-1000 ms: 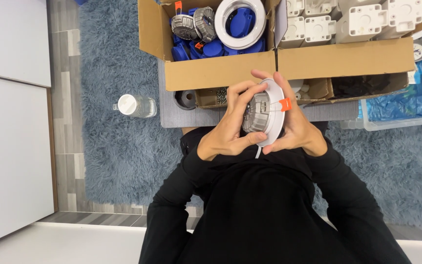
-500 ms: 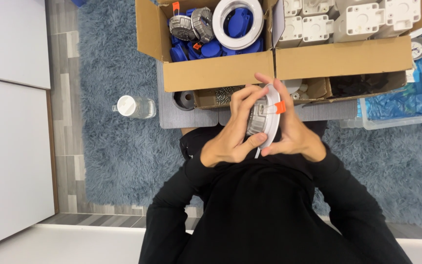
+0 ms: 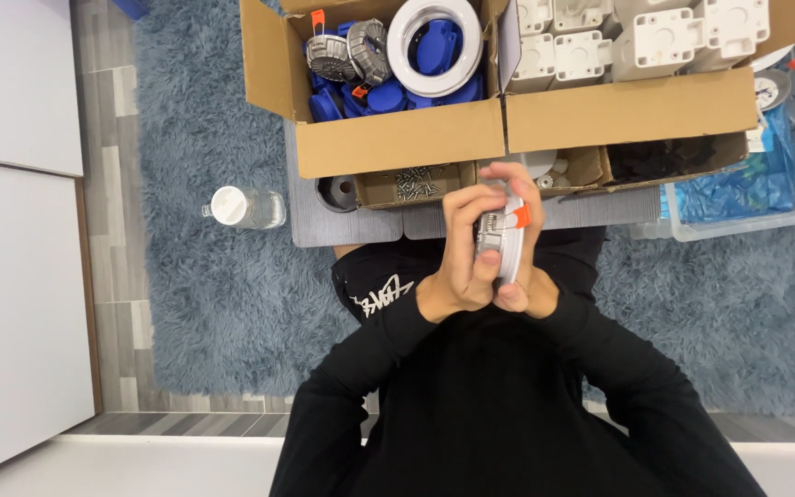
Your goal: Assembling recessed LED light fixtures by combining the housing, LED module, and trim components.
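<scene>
I hold a round recessed light fixture edge-on in front of my chest: a white rim, a grey ribbed metal back and an orange spring clip. My left hand wraps the grey back from the left, thumb on it. From the right, my right hand clasps the white rim, fingers curled over the top. Both arms wear black sleeves.
Beyond my hands stand an open cardboard box of blue, grey and white fixture parts and a second box with white plastic housings. A small tray of screws, a clear bottle on the blue rug, and a clear bin at right.
The fixture has been turned from facing sideways-flat to edge-on, and both hands have closed in tighter around it, shifting slightly right.
</scene>
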